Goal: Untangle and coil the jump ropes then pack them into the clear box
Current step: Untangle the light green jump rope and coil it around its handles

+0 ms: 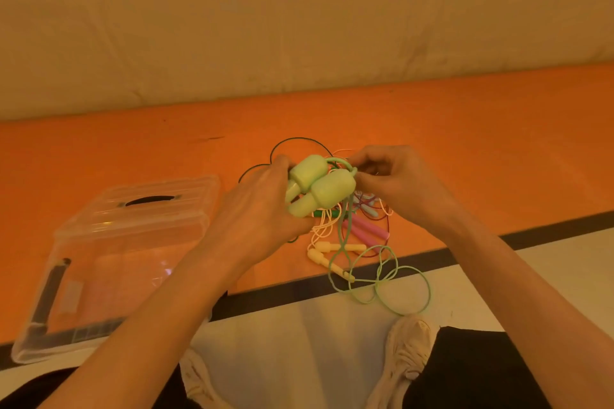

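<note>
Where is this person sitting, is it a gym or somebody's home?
Hard to say; possibly a play or exercise room. The person sits on a pale floor beside an orange mat, below a plain cloth-like wall, holding green jump-rope handles near a clear box.

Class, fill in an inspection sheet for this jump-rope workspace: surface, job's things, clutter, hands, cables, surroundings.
Surface: orange mat, dark front edge.
Job's things: light green handles held up; green cord hangs past the edge; pink handles, cream handles in the rope pile; clear box, lid on.
Clutter: nothing seen.
Hands: left hand grips the green handles; right hand pinches the cord.
Cables: nothing seen.
Surroundings: beige cloth behind; shoes below.
</note>
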Demonstrator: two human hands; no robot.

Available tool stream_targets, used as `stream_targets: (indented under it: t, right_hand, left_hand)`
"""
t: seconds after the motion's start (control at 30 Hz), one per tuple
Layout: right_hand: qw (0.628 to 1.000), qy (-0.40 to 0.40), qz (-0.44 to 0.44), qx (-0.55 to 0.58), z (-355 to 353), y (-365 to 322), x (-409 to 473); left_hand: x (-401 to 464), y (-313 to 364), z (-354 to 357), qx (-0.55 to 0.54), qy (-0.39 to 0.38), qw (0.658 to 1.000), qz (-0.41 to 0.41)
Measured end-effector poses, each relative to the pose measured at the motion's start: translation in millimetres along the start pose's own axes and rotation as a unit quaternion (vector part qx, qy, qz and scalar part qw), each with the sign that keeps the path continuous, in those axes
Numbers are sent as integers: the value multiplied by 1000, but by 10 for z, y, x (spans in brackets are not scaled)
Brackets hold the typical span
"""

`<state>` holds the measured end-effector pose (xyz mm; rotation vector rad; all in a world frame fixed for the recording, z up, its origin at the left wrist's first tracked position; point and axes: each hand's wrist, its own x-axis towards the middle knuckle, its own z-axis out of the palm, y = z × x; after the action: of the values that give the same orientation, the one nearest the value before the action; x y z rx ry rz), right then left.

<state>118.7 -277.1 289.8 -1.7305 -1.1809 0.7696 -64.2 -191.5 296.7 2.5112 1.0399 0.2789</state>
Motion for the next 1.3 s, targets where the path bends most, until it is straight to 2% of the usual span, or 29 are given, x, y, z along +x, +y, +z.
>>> stream_targets:
  t: [0.1, 0.17, 0.47, 0.6, 0.67, 0.77, 0.83, 0.93, 1.1, 1.2, 1.3]
  right_hand:
    - [1000, 7, -1, -5, 0, -26, -11]
    - [1000, 4, -3, -15, 24, -37, -25]
    - [999, 15, 9, -38, 56, -117, 14]
    - [998, 32, 5, -47, 35, -143, 36]
    - [997, 42, -1, -61, 29, -131, 45]
    - [996, 69, -1, -59, 21, -114, 50]
    - [997, 71, 9, -27, 25, -113, 40]
    - [995, 55, 29, 83, 36, -131, 15]
    - [957, 19, 73, 279, 65, -177, 2]
    - [933, 9, 103, 346, 94, -188, 11]
    - [916, 19, 128, 379, 106, -211, 11]
  left_hand:
    - [3, -123, 31, 88, 103, 990, 40]
    - [-3, -163, 32, 87, 123, 986, 65]
    - [-120, -71, -34, -17, 38, 999, 23]
    - [-114, -5, -87, -150, -5, 989, 5]
    - [-117, 3, -92, -155, -12, 988, 2]
    - [-122, -48, -84, -102, -9, 994, 24]
    - [-126, -80, -92, -90, -5, 995, 42]
    - [-117, -91, -121, -108, -12, 993, 41]
    - [-114, -43, -56, -157, -35, 986, 37]
    - [-107, -50, 14, -168, -26, 984, 53]
    - [-84, -61, 55, -225, -37, 972, 60]
